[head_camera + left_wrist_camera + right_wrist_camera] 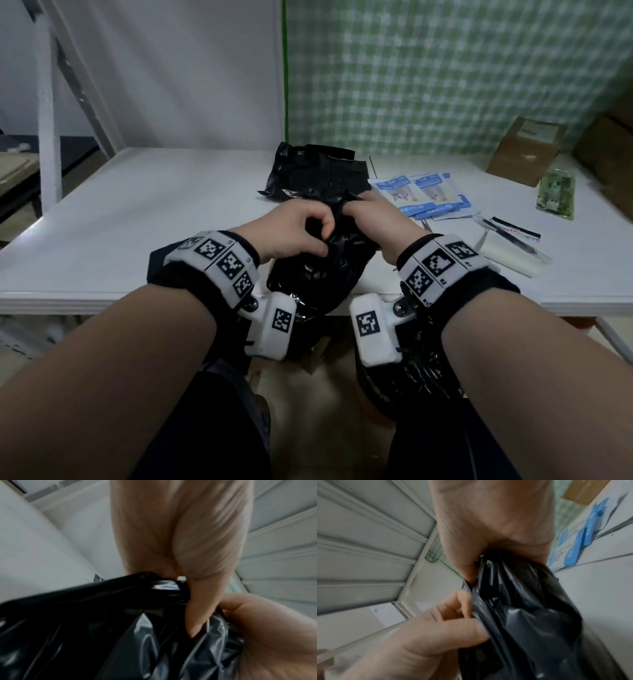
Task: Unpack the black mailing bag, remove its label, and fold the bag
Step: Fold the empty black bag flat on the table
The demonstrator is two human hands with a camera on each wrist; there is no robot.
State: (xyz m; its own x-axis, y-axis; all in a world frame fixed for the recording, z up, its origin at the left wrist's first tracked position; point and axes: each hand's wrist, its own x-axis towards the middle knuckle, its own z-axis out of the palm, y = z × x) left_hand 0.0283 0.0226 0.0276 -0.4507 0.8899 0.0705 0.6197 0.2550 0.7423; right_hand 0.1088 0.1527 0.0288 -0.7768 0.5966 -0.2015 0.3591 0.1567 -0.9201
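Black plastic mailing bag (pixel 318 274) bunched between both hands.
Left hand (pixel 291 233) and right hand (pixel 380 222) pinch its crumpled top; print on blue packets (pixel 424 195) unreadable.

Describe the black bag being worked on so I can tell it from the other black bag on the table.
On the white table, look at the near edge, between the two wrists. The black mailing bag bulges there, gripped at its top by the left hand and right hand. The other black bag lies flat and untouched farther back.
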